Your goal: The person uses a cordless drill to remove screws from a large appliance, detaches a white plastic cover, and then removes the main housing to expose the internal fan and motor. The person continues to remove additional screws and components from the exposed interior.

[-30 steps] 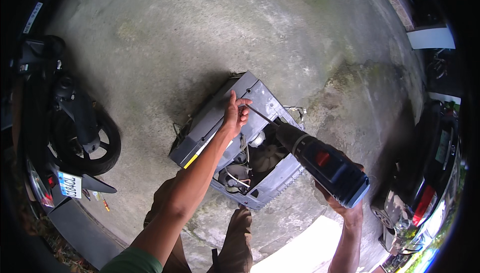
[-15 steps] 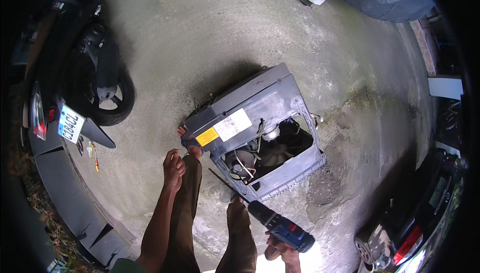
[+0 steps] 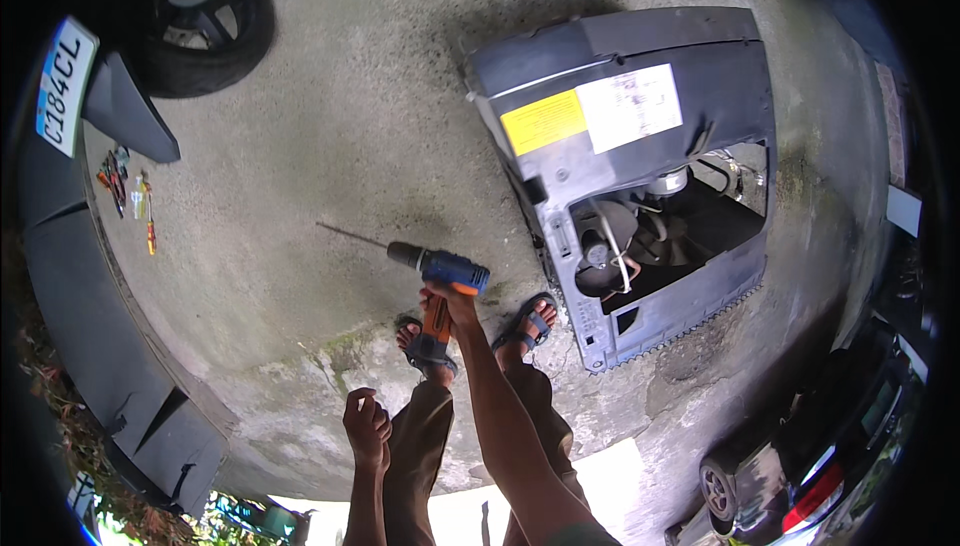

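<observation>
My right hand [image 3: 452,304] is wrapped round the grip of a blue, black and orange cordless drill [image 3: 455,271]. Its long thin bit points left, over bare concrete. Lower and to the left, my left hand [image 3: 368,429] has its fingers curled in; whether anything is inside cannot be made out. To the right of my feet lies a grey appliance casing [image 3: 650,186] with a yellow label and a white label. Through its large opening show a rounded dark motor or compressor [image 3: 603,246], loose wires and dark fan blades [image 3: 680,236]. Neither hand touches the casing.
A screwdriver [image 3: 151,231] and other small tools [image 3: 116,181] lie on the concrete at the left. Beyond them are a motorbike wheel [image 3: 205,31] and a number plate [image 3: 68,86]. A dark car [image 3: 830,446] stands at the lower right. My sandalled feet [image 3: 430,346] are below the drill.
The view has shifted, and the casing now sits further right and larger. My right hand has swung the drill left, away from the casing. My feet now stand left of it.
</observation>
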`<state>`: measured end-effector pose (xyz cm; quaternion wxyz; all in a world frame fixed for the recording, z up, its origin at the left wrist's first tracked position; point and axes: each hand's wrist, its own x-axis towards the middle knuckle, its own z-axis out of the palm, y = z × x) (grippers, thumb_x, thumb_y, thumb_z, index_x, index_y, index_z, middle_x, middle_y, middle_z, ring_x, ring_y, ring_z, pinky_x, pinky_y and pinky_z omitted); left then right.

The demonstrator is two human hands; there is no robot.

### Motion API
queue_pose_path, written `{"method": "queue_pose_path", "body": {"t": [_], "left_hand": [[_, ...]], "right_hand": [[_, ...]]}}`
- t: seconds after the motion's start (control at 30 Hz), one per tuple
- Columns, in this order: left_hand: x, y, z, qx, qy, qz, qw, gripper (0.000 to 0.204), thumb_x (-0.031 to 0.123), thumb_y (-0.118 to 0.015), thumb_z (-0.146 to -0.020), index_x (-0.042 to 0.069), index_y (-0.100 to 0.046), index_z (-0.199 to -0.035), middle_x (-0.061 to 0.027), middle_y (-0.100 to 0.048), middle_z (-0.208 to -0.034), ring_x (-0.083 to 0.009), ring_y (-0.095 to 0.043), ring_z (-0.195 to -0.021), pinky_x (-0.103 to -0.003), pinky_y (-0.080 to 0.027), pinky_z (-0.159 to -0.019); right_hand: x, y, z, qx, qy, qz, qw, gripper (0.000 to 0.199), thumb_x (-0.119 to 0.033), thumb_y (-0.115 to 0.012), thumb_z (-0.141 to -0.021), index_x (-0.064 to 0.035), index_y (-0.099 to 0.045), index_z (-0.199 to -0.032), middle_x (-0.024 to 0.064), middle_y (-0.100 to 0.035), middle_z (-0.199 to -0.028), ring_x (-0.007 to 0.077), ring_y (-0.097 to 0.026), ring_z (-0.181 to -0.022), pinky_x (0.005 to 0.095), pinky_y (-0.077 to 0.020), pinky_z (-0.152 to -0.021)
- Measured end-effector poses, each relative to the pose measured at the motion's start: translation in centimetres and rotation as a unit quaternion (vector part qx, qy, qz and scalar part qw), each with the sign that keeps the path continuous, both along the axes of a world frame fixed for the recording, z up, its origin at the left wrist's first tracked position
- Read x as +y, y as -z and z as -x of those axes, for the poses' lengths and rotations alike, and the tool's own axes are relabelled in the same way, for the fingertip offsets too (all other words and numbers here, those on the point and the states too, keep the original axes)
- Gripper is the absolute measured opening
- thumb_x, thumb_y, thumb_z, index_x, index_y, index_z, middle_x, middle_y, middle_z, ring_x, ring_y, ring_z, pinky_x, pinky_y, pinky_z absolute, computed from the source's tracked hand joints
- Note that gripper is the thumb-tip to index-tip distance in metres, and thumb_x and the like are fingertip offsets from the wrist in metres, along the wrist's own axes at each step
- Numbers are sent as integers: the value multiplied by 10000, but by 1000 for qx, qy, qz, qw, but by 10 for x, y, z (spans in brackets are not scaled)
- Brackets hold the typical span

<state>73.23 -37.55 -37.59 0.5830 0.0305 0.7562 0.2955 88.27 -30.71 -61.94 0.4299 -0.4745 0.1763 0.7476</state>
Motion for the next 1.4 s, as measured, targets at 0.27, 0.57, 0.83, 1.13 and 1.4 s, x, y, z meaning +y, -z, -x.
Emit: {"method": "queue_pose_path", "body": {"t": [0.27, 0.57, 0.83, 1.13, 1.4], "left_hand": [[-10, 35, 32, -58, 34, -44, 997, 102, 161, -501, -1003, 74, -549, -980, 86, -320, -570, 5, -246, -466, -199, -182, -413], [70, 21, -106, -74, 216, -181, 957, 191, 180, -540, -944, 33, -656, -907, 79, -378, -604, -12, -281, -484, -218, -204, -440], [104, 53, -261, 175, 436, -56, 881, 652, 625, -672, -792, 24, -642, -1040, -188, -679, -801, -352, -683, -768, -448, -504, -676], [121, 58, -293, 370, 437, -73, 817, 369, 328, -728, -776, 0, -591, -674, -158, -625, -620, -350, -650, -624, -445, -472, -569], [82, -87, -328, 343, 354, -105, 864, 341, 205, -715, -797, -23, -514, -643, -123, -511, -519, -156, -449, -470, -380, -395, -488]], "right_hand": [[50, 66, 35, -253, -184, -38, 949, 358, -238, -705, -892, 13, -566, -1107, 83, -646, -899, 200, -659, -794, 316, -542, -721], [-49, -224, -158, -230, -249, -272, 901, 304, -114, -552, -984, 44, -544, -1244, 171, -662, -1116, 231, -673, -980, 346, -530, -873], [94, -242, -571, -759, -301, -53, 575, 683, -479, -545, -953, 6, -398, -1412, 253, -495, -1315, 374, -474, -1261, 437, -410, -1020], [132, -150, -600, -628, -191, -145, 740, 464, -457, -710, -867, -111, -511, -629, -50, -439, -557, 59, -377, -478, 258, -310, -452], [134, -277, -617, -616, -191, -165, 746, 522, -461, -724, -852, -105, -440, -596, -51, -398, -577, 66, -344, -556, 257, -289, -512]]}}
